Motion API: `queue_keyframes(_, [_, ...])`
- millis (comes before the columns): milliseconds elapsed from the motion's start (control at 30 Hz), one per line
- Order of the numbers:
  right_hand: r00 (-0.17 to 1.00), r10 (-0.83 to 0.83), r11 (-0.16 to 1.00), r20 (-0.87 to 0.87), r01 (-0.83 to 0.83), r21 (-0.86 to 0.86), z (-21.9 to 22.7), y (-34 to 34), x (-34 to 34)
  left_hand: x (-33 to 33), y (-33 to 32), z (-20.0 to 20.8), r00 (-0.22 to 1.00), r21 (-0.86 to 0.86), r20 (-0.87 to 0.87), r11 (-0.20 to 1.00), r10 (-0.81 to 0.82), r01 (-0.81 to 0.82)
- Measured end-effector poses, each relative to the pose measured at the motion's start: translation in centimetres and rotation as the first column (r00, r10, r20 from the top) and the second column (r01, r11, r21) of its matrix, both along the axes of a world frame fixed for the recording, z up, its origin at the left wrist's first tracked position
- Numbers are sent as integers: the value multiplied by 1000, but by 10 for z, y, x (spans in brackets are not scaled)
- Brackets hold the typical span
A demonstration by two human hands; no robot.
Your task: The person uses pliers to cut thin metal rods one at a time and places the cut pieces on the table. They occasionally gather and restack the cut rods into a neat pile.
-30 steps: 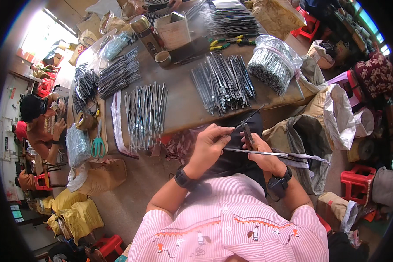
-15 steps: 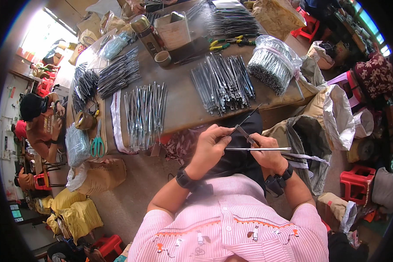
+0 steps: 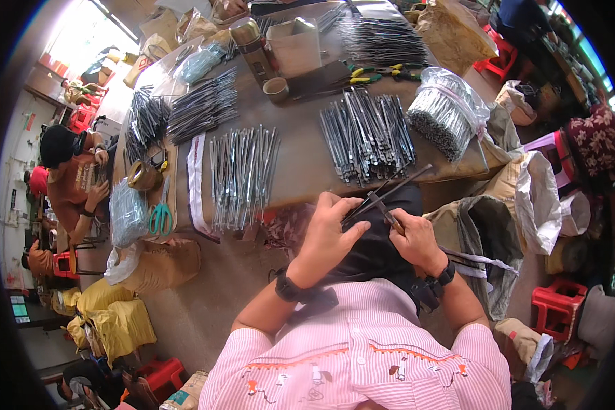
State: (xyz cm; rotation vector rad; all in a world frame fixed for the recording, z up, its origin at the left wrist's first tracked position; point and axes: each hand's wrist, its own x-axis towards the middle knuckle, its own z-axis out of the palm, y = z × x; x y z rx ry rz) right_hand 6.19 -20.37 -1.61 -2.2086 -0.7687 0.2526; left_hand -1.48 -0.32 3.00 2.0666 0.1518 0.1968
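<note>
Over my lap, in front of the table edge, my left hand [image 3: 326, 236] pinches a thin dark metal strip [image 3: 411, 175], its thumb a little apart from the index finger. My right hand [image 3: 417, 238] is closed round a short, narrow tool [image 3: 391, 217] with a brownish part by the fingers; its exact kind is unclear. The tool crosses the strip just between my hands. Beyond them on the table lies a thick pile of shiny metal strips [image 3: 367, 137] with small heads. A thinner row of similar strips [image 3: 242, 176] lies to its left.
A plastic-wrapped strip bundle [image 3: 445, 113] stands at the table's right. Yellow-handled pliers [image 3: 365, 77], a flask [image 3: 251, 48], a tape roll [image 3: 143, 176] and teal scissors [image 3: 160, 217] lie or stand on the table. Open sacks [image 3: 488, 236] are right of my legs. Another person [image 3: 74, 184] sits at left.
The bright strip that lay level across my right hand is no longer seen there. My left thumb has moved away from the index finger. The whole view has shifted slightly.
</note>
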Motion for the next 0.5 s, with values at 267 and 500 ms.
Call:
queue_keyframes(267, [1000,-15,1000,4,15,8,-8,6,0,1,5,-9,995,36,78,997,58,-61])
queue_keyframes(500, [999,-48,999,-3,48,-6,-11,5,0,0,8,-13,989,78,96,990,110,-118])
